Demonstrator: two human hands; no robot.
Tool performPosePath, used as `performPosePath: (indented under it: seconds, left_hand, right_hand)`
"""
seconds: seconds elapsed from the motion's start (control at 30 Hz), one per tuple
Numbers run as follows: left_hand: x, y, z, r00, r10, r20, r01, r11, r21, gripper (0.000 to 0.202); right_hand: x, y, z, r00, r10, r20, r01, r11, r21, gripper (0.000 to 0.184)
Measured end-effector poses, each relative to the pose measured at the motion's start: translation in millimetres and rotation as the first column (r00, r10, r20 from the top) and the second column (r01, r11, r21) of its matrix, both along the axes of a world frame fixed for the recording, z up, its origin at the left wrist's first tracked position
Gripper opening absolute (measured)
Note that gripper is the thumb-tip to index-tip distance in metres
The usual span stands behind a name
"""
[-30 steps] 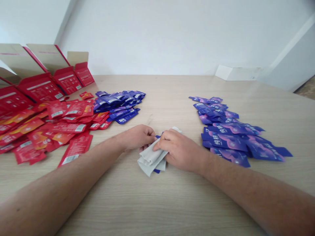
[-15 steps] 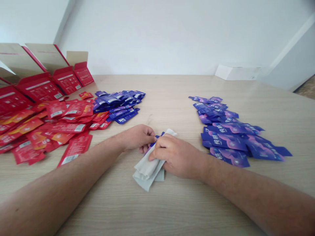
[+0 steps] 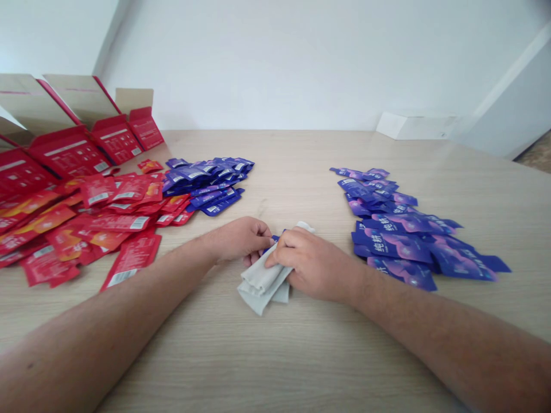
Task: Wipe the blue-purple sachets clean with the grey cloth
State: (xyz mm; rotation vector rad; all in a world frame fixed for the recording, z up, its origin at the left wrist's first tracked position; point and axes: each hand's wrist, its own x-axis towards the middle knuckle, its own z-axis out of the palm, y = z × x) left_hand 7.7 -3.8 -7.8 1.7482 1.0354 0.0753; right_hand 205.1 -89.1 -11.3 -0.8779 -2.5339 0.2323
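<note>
Near the middle of the table, my right hand [image 3: 307, 264] is closed on a folded pale grey cloth [image 3: 263, 281], whose loose end hangs toward me. Under the cloth lies a blue-purple packet [image 3: 275, 237], mostly covered; only its far edge shows between my hands. My left hand [image 3: 246, 240] pinches the packet's left edge between thumb and fingers. To the right lies a spread of blue-purple packets [image 3: 400, 244]. Beyond my left hand is a heap of similar blue-purple packets [image 3: 210, 180], mostly with barcodes showing.
Many red and orange packets [image 3: 116, 221] are piled on the left, against the blue-purple heap. Behind them stand several red cardboard boxes [image 3: 116, 140] with raised flaps. A white box [image 3: 413, 127] sits at the back right of the wooden table [image 3: 275, 361], by the wall.
My right hand has moved the cloth slightly away from me and to the right across the packet. My left hand has stayed nearly in place, still pinching.
</note>
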Motion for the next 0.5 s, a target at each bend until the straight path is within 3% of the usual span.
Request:
performPosePath:
  seconds: [0.23, 0.4, 0.5]
  left_hand:
    - [0.6, -2.0, 1.5, 1.0, -0.011, -0.004, 0.011, 1.0, 0.004, 0.02]
    - [0.5, -1.2, 0.1, 1.0, -0.004, -0.004, 0.004, 1.0, 0.018, 0.023]
    - [0.3, -0.8, -0.4, 1.0, -0.007, -0.003, 0.007, 1.0, 0.018, 0.022]
  right_hand:
    - [-1.5, -2.3, 0.7, 0.997, 0.081, 0.009, -0.081, 0.997, 0.015, 0.028]
    - [0.6, -0.5, 0.1, 1.0, 0.002, -0.007, -0.002, 1.0, 0.005, 0.032]
    - [-0.2, -1.3, 0.6, 0.999, 0.037, 0.01, -0.037, 0.999, 0.0, 0.03]
